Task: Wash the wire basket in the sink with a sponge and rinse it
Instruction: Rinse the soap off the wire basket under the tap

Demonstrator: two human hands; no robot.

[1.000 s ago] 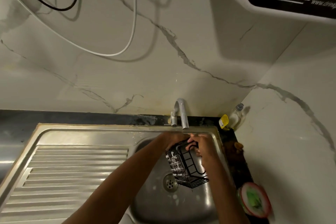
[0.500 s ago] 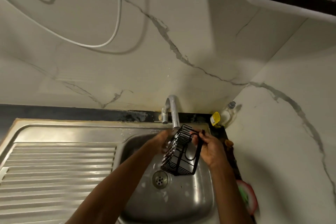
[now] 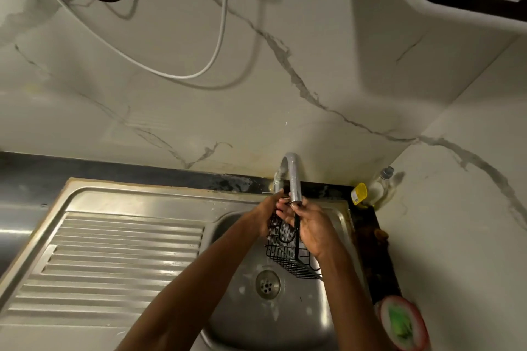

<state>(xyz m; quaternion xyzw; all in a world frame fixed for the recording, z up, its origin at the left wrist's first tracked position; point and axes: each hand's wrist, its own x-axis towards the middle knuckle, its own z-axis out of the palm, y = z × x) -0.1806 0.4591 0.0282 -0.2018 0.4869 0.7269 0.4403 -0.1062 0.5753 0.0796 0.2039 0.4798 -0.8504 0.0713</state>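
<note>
We tip the wire basket (image 3: 288, 248) back down from its upright tilt, its open end now up under the tap spout (image 3: 295, 188), while both hands' fingers (image 3: 285, 205) close together at its top rim.

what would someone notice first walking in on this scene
Two hands, left and right, hold a black wire basket under the curved grey metal tap, above the stainless steel sink basin. At the lower right counter edge sits a round pink-rimmed dish with something green inside.
</note>
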